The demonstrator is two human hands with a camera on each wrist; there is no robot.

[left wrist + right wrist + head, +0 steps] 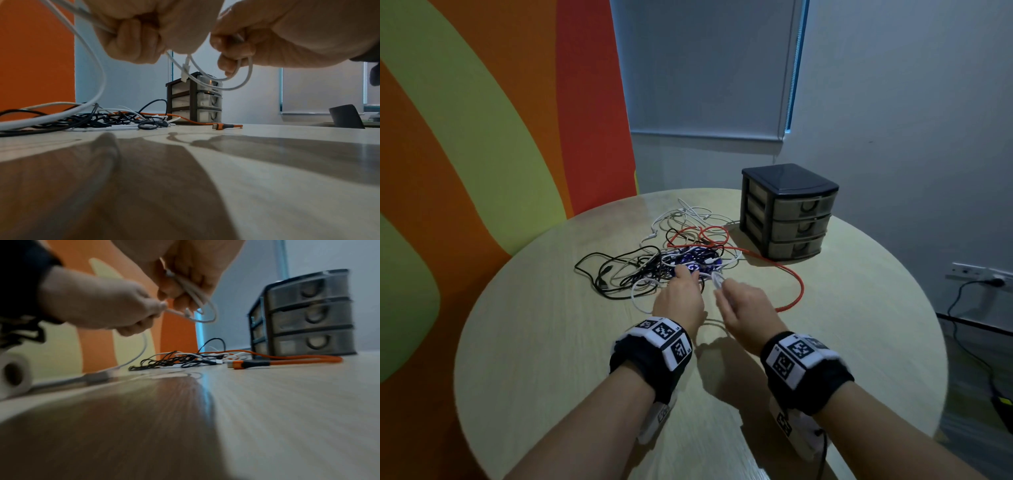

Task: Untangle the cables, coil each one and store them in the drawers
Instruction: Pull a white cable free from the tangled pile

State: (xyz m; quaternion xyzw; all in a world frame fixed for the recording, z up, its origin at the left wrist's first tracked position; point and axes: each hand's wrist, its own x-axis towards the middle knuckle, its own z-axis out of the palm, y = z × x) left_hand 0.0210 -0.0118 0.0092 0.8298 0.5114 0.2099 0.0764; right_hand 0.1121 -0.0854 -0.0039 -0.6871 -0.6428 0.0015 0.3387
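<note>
Over the round table (551,342), left hand (678,299) and right hand (744,308) both grip a white cable (205,81).

My bare forearms, black wristbands (650,359) on both, white blocks printed with black square markers (796,356), short sleeves unseen.
</note>
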